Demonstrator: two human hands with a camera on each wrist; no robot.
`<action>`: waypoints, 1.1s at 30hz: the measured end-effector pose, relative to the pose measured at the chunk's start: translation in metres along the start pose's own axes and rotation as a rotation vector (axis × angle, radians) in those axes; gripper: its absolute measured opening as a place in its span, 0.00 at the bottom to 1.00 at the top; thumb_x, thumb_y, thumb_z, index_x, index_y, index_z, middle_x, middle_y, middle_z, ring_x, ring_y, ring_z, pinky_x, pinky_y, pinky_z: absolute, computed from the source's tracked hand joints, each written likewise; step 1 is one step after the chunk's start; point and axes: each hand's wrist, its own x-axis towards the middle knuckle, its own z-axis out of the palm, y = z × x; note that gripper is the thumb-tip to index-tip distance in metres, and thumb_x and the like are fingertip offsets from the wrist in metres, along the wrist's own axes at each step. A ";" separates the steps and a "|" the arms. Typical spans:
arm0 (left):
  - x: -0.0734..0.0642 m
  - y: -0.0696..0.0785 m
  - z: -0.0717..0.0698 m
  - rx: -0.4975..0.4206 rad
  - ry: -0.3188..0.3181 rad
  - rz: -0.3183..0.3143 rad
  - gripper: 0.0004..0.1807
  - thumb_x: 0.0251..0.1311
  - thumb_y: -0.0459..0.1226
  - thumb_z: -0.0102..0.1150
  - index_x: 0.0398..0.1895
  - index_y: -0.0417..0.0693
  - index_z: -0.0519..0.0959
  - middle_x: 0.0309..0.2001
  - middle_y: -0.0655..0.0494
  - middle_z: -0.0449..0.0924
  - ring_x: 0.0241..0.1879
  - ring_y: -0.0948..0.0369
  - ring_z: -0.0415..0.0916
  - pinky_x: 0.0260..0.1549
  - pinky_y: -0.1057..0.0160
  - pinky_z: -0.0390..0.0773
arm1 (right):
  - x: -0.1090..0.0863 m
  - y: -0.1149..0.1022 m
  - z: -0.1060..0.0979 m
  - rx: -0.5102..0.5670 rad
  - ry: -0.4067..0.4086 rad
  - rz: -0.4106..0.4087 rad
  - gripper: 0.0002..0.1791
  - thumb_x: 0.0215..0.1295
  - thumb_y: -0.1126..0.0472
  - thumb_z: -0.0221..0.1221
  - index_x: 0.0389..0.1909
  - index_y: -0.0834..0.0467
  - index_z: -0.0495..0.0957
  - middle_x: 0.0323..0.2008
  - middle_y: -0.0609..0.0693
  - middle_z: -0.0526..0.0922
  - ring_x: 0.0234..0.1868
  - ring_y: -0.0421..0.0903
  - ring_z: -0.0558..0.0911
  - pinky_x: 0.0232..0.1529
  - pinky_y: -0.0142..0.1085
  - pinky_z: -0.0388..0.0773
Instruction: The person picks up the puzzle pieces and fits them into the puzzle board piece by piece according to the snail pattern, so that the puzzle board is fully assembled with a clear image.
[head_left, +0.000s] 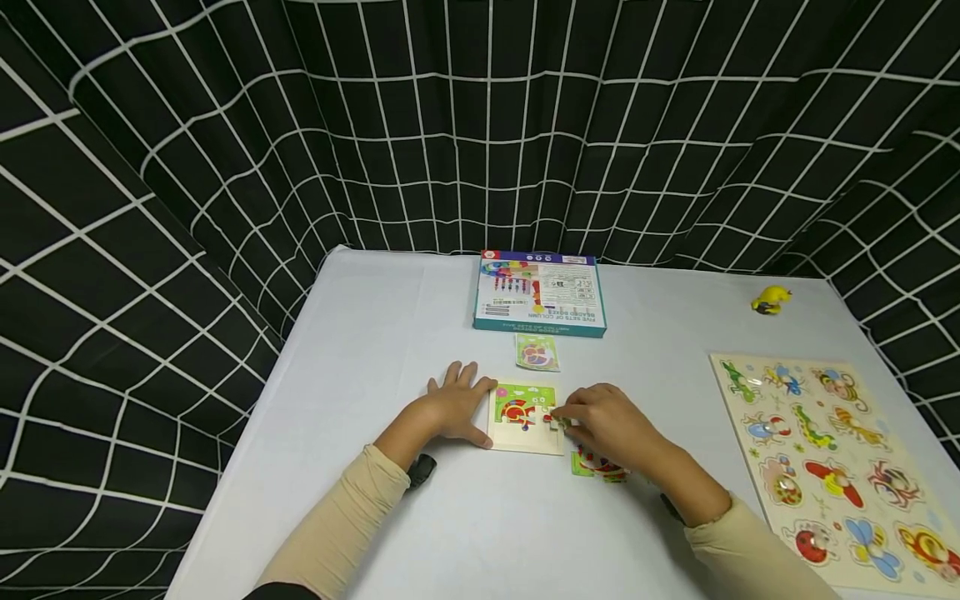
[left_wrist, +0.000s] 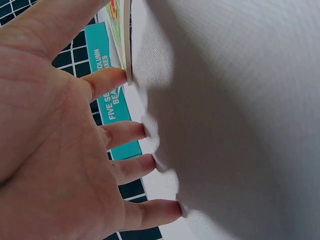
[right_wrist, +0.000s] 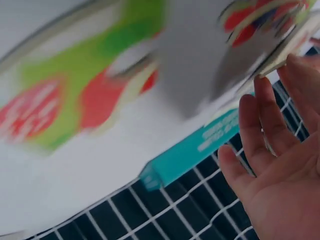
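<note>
We hold the board (head_left: 517, 446) between both hands, flat on the table (head_left: 480, 533). The left hand (head_left: 455, 408) has its fingers spread and grasps nothing; its thumb and index finger rest at the board's left edge, which we judge serves to stop it from sliding. The right hand (head_left: 611, 425), over the opposite side, has thumb and fingers drawn together on a small piece (head_left: 557, 424) above the picture's unfilled part. The right wrist view is blurred, so we cannot confirm the exact grip or whether the piece touches the board.

On the near side of the right hand, partly hidden by it, we find the loose pieces (head_left: 592, 465), probably kept there for a short reach. Beyond both hands, just past the board, lies the card (head_left: 537, 352), a likely reference within easy sight. The box (head_left: 540, 292) lies directly behind the card. Well to the right of the right hand we note the insect puzzle (head_left: 840, 575) and, farther back, the yellow toy (head_left: 770, 298), both clear of the work area.
</note>
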 end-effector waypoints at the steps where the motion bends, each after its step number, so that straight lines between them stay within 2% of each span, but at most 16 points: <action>1: 0.000 0.000 0.000 0.001 0.000 0.000 0.54 0.43 0.59 0.73 0.74 0.59 0.57 0.76 0.45 0.44 0.75 0.43 0.38 0.63 0.30 0.54 | 0.002 -0.003 0.002 -0.006 0.002 -0.012 0.15 0.51 0.58 0.73 0.42 0.50 0.87 0.38 0.46 0.85 0.43 0.45 0.81 0.54 0.48 0.74; 13: 0.000 -0.001 -0.001 -0.001 0.011 0.008 0.53 0.44 0.58 0.73 0.73 0.58 0.58 0.76 0.43 0.44 0.75 0.42 0.37 0.62 0.29 0.54 | 0.014 -0.016 0.010 -0.119 0.032 -0.035 0.14 0.53 0.58 0.71 0.42 0.47 0.87 0.35 0.44 0.83 0.42 0.46 0.81 0.56 0.48 0.72; 18: 0.000 -0.001 0.000 0.001 0.007 0.013 0.53 0.44 0.59 0.73 0.73 0.57 0.58 0.76 0.43 0.45 0.75 0.42 0.38 0.62 0.29 0.54 | 0.015 -0.020 0.010 -0.160 -0.001 -0.020 0.13 0.58 0.58 0.68 0.44 0.47 0.86 0.37 0.44 0.83 0.46 0.48 0.81 0.59 0.51 0.70; 24: 0.001 0.000 -0.001 0.009 0.013 0.014 0.53 0.44 0.59 0.72 0.73 0.58 0.58 0.76 0.44 0.45 0.75 0.42 0.38 0.62 0.29 0.54 | 0.016 -0.020 0.007 -0.146 -0.006 0.012 0.14 0.56 0.59 0.69 0.44 0.47 0.86 0.40 0.46 0.83 0.49 0.50 0.80 0.59 0.52 0.70; 33: 0.000 0.000 0.001 0.011 -0.007 0.000 0.53 0.45 0.60 0.71 0.74 0.58 0.56 0.77 0.44 0.43 0.75 0.42 0.37 0.63 0.30 0.54 | 0.013 -0.019 0.010 -0.147 -0.009 -0.023 0.16 0.56 0.62 0.69 0.47 0.50 0.85 0.41 0.48 0.84 0.47 0.52 0.81 0.54 0.47 0.74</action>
